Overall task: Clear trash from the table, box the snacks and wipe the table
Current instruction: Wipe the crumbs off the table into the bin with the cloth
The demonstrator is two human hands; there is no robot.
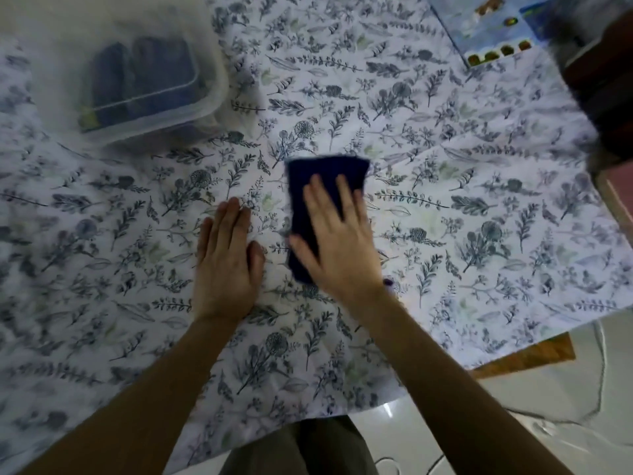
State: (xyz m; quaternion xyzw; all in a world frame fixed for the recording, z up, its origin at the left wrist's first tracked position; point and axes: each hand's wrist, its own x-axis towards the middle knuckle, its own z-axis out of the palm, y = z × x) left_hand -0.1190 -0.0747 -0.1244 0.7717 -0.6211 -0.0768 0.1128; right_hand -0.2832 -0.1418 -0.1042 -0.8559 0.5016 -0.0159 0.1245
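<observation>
A table covered with a white cloth printed with dark leaves (445,200) fills the view. My right hand (337,241) lies flat, fingers spread, pressing a folded dark blue cloth (322,173) onto the middle of the table. My left hand (227,258) rests palm down on the tablecloth just left of it, fingers together, holding nothing. A clear plastic box (205,80) stands at the far left with dark blue snack packets (144,73) inside.
A light blue printed sheet or packet (486,25) lies at the far right corner. Dark furniture (603,80) stands off the right edge. The table's near right corner (534,354) shows wood, with white floor and a thin cable (599,371) beyond.
</observation>
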